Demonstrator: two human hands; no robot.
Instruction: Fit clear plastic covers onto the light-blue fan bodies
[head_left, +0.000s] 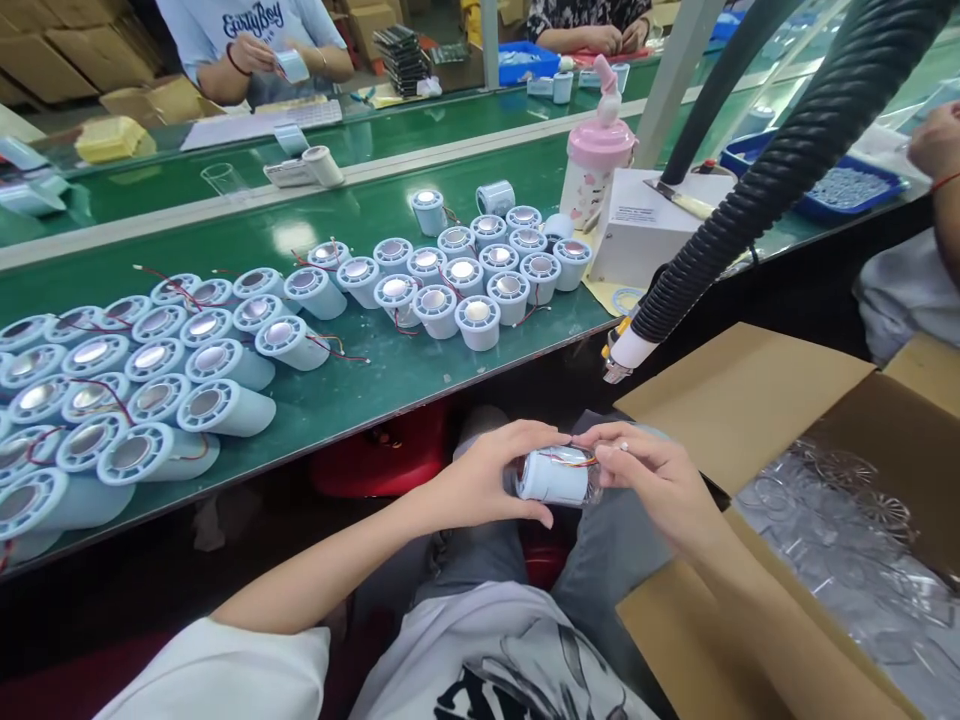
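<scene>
My left hand (517, 465) is curled round a light blue cylindrical housing (555, 478), which lies sideways above my lap. Clear plastic (594, 487) shows at the housing's right end. Thin red and yellow wires (576, 460) run along its upper side towards my right hand (637, 460), whose thumb and fingers pinch at their end; the exact grip is partly hidden. On the green bench to the left stand several similar blue housings (225, 408) with silvery round tops, many with wires trailing out.
An open cardboard box (750, 385) of clear plastic parts (840, 540) stands at my right. A black corrugated hose (780, 170) hangs over the bench edge. A pink-lidded bottle (600, 150) stands beside a white box-shaped device (637, 225). Co-workers' hands (251, 55) are across the bench.
</scene>
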